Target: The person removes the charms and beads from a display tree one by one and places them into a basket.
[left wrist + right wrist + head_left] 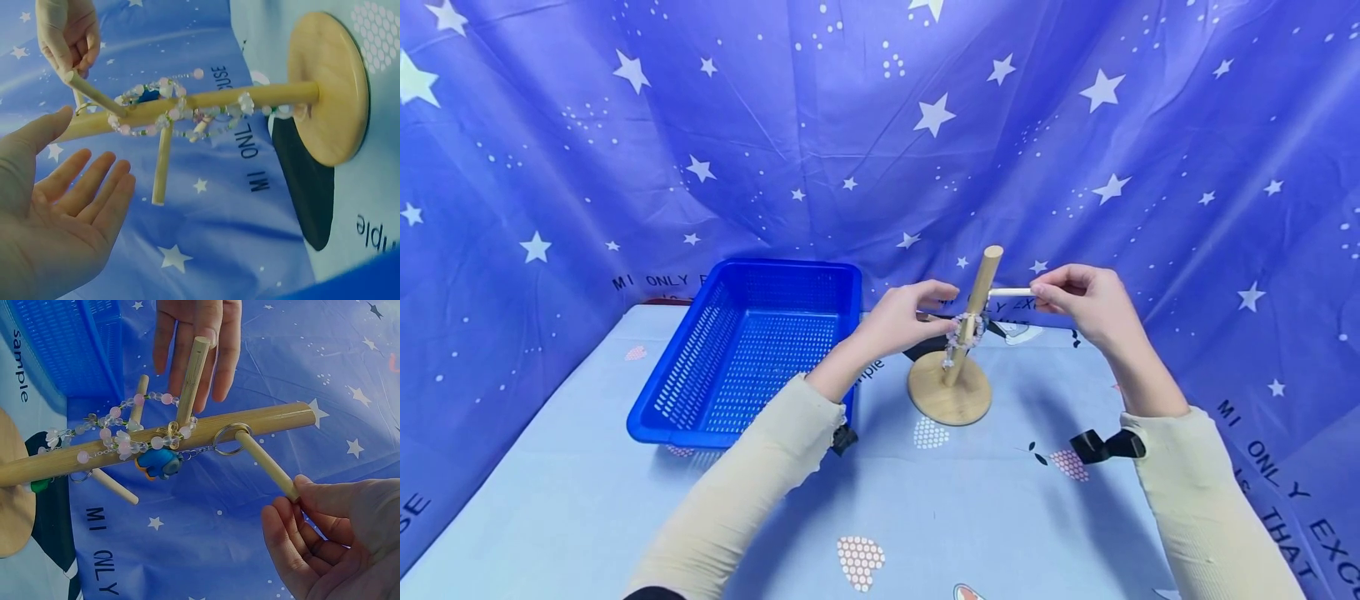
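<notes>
A wooden stand with a round base (950, 404), an upright post (986, 275) and several side pegs stands on the table. My right hand (1086, 302) pinches the tip of one peg (267, 464) between thumb and fingers. Round that peg's root hangs a metal key ring (219, 449), its chain leading to a small blue figure (159, 464). Pink and clear beaded strings (165, 115) drape about the pegs and post. Beside the post's other side is my left hand (902, 315), fingers extended and apart, holding nothing. Something green (39, 485) hangs lower, partly hidden by the post.
A blue plastic basket (730, 437) stands left of the stand, behind my left forearm. The table carries a light blue printed cloth (910, 500). Behind it hangs a blue curtain (820, 167) with white stars.
</notes>
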A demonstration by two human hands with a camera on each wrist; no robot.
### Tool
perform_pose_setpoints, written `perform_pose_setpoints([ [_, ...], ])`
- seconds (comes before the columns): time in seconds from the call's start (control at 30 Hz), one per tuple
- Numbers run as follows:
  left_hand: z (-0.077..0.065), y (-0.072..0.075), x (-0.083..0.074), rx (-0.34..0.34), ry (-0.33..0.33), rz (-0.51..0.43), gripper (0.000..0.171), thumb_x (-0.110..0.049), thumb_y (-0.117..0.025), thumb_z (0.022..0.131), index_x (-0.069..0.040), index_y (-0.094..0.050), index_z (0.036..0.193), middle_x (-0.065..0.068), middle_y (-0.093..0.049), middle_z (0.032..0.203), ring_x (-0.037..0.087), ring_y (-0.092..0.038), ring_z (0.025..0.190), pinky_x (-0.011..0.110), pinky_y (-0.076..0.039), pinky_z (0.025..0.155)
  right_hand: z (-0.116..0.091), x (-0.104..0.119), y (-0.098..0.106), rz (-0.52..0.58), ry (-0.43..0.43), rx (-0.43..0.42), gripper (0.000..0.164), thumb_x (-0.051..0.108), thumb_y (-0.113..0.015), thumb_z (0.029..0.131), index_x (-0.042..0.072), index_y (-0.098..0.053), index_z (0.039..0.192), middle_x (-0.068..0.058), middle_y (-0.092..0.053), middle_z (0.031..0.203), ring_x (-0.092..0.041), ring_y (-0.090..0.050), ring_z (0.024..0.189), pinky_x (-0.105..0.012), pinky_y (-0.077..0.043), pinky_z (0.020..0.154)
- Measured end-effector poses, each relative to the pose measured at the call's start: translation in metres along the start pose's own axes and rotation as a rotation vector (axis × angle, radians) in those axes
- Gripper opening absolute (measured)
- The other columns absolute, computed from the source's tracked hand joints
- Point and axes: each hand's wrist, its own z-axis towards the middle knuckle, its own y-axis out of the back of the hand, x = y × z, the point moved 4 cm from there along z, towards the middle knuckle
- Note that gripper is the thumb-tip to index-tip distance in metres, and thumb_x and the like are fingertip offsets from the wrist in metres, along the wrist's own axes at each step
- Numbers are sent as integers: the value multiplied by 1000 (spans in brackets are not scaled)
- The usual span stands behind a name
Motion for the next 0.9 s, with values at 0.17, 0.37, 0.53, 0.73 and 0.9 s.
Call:
perform_pose_setpoints([
  [0.17,5,-6,0,42,34,-77,43,-15,-68,95,-8,-58,136,9,-62,138,25,-63,124,28,-53,102,0,2,1,-24,-7,-2,31,13,-61,99,-13,-60,115,28,-63,77,7,-66,70,-12,-58,70],
  [0.37,8,-17,5,95,90,-127,34,-10,-66,95,-6,-62,128,11,-68,125,23,-66,115,29,-54,100,-2,0,1,-35,-26,5,32,14,-61,100,-13,-60,117,26,-63,75,6,-66,71,-12,-57,71],
  [0.53,9,-25,8,92,108,-164,27,-6,-65,94,-3,-64,121,13,-70,116,21,-67,107,24,-55,93,-5,-3,0,-37,-34,9,32,14,-60,100,-13,-60,117,28,-62,76,6,-66,72,-12,-58,72],
  [0.73,13,-28,8,63,156,-265,22,0,-62,94,-2,-64,117,12,-68,105,16,-65,92,24,-60,81,-5,-2,-1,-36,-24,3,32,14,-59,101,-13,-60,117,27,-62,76,7,-65,72,-12,-58,72],
  [0.9,14,-29,8,55,174,-335,19,0,-62,95,-2,-64,114,8,-65,98,13,-64,87,34,-62,84,-4,1,-1,-27,-14,2,30,12,-59,101,-14,-60,116,27,-62,76,7,-65,71,-13,-58,72],
])
